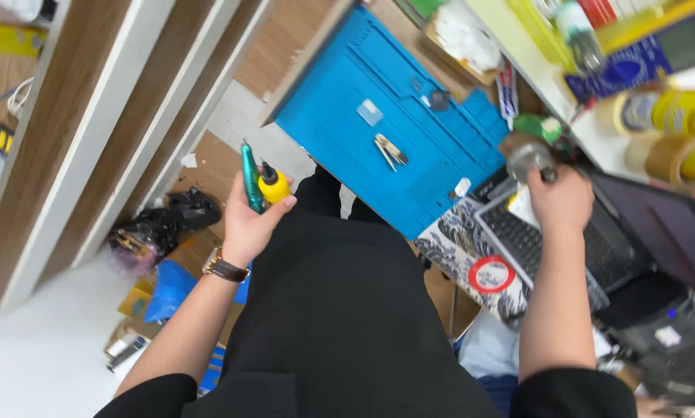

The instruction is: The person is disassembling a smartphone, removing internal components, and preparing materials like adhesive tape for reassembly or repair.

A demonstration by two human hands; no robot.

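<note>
The left hand point(248, 217) is curled around two small things held upright together out past the near edge of the counter point(301, 54), over the floor: a slim teal pen-shaped tool point(250, 178) and a stubby yellow bottle point(274, 186) with a black cap. Both look light and stiff; the tool's smooth barrel could slip, so a grip round its middle seems safest, and the bottle is best taken by its rounded body, not the cap. The right hand point(562, 203) is closed over a greyish round object point(528, 157), blurred and hard to name, above the laptop keyboard point(533, 244). On the counter a blue work mat point(347, 147) carries metal tweezers point(390, 149) and a small clear plate point(370, 112), well apart from both hands.
</note>
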